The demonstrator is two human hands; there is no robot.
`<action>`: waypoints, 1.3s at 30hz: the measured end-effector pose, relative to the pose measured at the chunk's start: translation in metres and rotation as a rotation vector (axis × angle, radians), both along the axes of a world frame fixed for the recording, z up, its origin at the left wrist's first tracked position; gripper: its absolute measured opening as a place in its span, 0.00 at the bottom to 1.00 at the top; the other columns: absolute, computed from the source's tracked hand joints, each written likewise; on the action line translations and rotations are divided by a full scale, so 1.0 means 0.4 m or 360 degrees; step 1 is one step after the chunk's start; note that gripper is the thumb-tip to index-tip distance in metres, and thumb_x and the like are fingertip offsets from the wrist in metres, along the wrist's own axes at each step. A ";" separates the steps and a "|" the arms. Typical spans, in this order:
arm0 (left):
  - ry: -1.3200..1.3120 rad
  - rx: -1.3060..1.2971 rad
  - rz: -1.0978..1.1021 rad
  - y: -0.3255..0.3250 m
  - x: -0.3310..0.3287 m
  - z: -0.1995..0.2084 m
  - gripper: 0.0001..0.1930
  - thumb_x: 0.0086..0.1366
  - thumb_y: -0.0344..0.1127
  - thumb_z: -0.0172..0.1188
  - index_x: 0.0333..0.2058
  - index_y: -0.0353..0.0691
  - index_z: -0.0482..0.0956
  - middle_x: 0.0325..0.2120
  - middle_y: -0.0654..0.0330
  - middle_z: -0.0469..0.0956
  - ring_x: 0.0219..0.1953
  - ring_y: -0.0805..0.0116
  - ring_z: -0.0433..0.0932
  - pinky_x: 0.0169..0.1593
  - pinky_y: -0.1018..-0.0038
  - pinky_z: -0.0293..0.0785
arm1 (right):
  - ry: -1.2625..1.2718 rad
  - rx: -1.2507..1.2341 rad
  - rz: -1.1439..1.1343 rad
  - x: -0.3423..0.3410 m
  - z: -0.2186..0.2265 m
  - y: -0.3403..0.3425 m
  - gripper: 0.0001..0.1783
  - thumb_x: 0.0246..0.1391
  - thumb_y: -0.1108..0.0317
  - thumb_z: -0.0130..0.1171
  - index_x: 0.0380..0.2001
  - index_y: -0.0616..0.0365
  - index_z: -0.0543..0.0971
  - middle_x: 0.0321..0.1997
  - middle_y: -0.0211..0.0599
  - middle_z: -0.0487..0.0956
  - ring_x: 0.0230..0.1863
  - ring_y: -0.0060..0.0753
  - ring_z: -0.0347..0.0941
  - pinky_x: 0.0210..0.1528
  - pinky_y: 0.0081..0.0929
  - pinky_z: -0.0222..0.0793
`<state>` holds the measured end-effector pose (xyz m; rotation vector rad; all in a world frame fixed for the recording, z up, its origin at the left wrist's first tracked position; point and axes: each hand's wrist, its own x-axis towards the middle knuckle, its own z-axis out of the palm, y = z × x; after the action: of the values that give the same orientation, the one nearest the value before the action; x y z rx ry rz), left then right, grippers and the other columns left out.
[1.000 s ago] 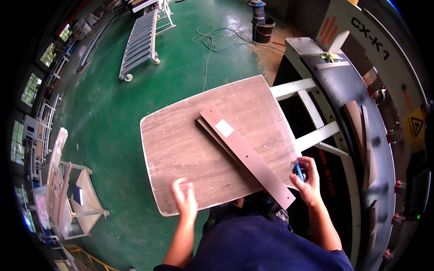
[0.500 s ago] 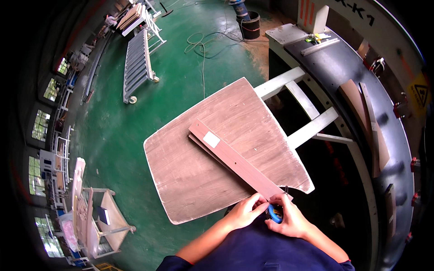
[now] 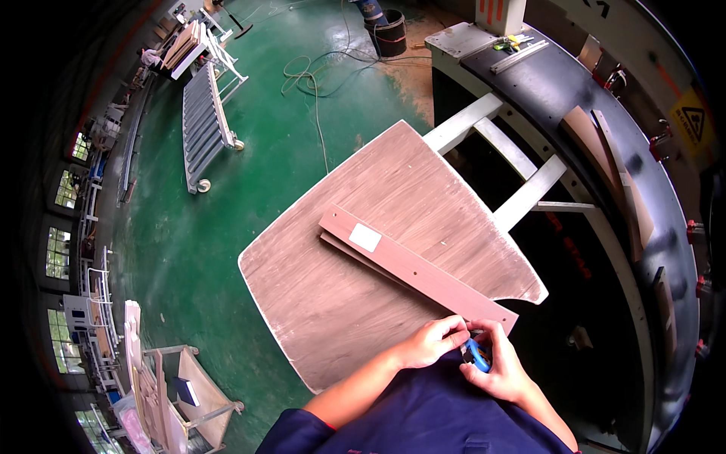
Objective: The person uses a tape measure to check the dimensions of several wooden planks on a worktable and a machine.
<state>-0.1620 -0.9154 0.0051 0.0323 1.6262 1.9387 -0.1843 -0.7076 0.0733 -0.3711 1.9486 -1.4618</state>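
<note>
My right hand [image 3: 503, 368] is closed around a small blue and black tape measure [image 3: 477, 354], held close to my body. My left hand [image 3: 432, 342] is closed beside it, thumb and fingers pinched near the front of the tape measure; what lies between those fingertips is too small to make out. Just beyond my hands is the near end of a narrow wood-grain board [image 3: 439, 281] with small holes and a white label [image 3: 365, 237]. A second strip [image 3: 361, 256] shows beneath it. Both lie diagonally on a wood-grain tabletop [image 3: 302, 295] with worn pale edges.
Pale support arms [image 3: 529, 193] join the tabletop to a large machine with a dark curved bed [image 3: 529, 83] at right, bearing strips and tools. A wooden cart [image 3: 212, 393] stands lower left. Farther off are a roller conveyor [image 3: 206, 125], a black bucket [image 3: 389, 36] and a cable [image 3: 318, 113].
The view has shifted and turned slightly, so the tabletop and boards appear rotated. Both hands stay together at the tape measure, which now looks more tilted in my right hand.
</note>
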 end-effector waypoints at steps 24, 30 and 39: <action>-0.0059 -0.0445 0.0727 -0.690 -0.181 -0.055 0.08 0.72 0.39 0.59 0.38 0.42 0.79 0.30 0.68 0.76 0.34 0.77 0.75 0.43 0.76 0.71 | -0.0012 0.0440 0.0083 -0.039 0.058 -0.092 0.29 0.46 0.68 0.63 0.56 0.54 0.80 0.46 0.45 0.78 0.51 0.47 0.76 0.55 0.37 0.73; 0.0070 -0.0942 0.0982 -0.759 -0.248 -0.100 0.09 0.74 0.39 0.57 0.39 0.39 0.78 0.27 0.71 0.72 0.28 0.81 0.67 0.35 0.80 0.65 | 0.0047 0.0657 0.0057 -0.046 0.050 -0.091 0.27 0.44 0.69 0.62 0.52 0.52 0.83 0.43 0.44 0.78 0.48 0.46 0.76 0.52 0.37 0.74; 0.0290 -0.1235 0.0828 -0.731 -0.279 -0.159 0.12 0.70 0.39 0.64 0.33 0.35 0.78 0.25 0.65 0.76 0.29 0.77 0.71 0.35 0.75 0.71 | -0.0031 0.0835 -0.0118 -0.043 0.027 -0.030 0.28 0.39 0.70 0.60 0.50 0.55 0.84 0.43 0.44 0.78 0.48 0.45 0.75 0.52 0.36 0.74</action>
<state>-0.2738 -1.2078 -0.0585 -0.5869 2.6030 1.5207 -0.2014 -0.7195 0.0842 -0.0472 2.2516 -0.9352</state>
